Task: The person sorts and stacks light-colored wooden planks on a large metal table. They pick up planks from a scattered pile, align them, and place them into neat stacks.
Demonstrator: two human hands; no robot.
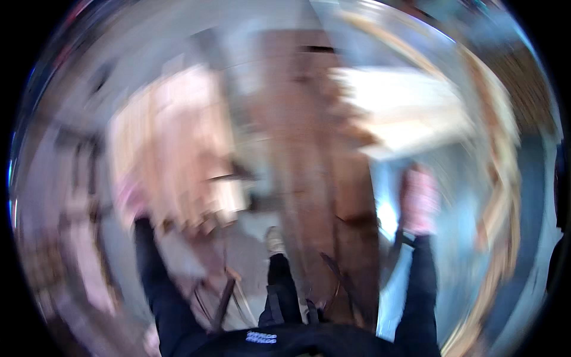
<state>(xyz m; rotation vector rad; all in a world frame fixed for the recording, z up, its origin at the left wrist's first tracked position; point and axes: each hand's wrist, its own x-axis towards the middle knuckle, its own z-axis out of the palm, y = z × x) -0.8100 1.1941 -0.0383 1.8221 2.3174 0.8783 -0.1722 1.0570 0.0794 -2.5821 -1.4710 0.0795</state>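
Motion smears the whole view. My left hand point(132, 199) is at the near left edge of a stack of light wooden strips point(172, 125); whether it grips or only touches them cannot be made out. On the other side, my right hand point(419, 199) appears as a pink blur, with a dark band at the wrist. It is just nearer to me than a pale wooden pile point(410, 113), apparently apart from it. The fingers of both hands are too blurred to read.
A long reddish-brown surface point(303, 178) runs away from me between the two piles. A pale curved strip point(502, 184) borders the right side. My shoe point(275, 241) shows on the grey floor point(253, 229). Thin dark bars point(223, 303) stand near my legs.
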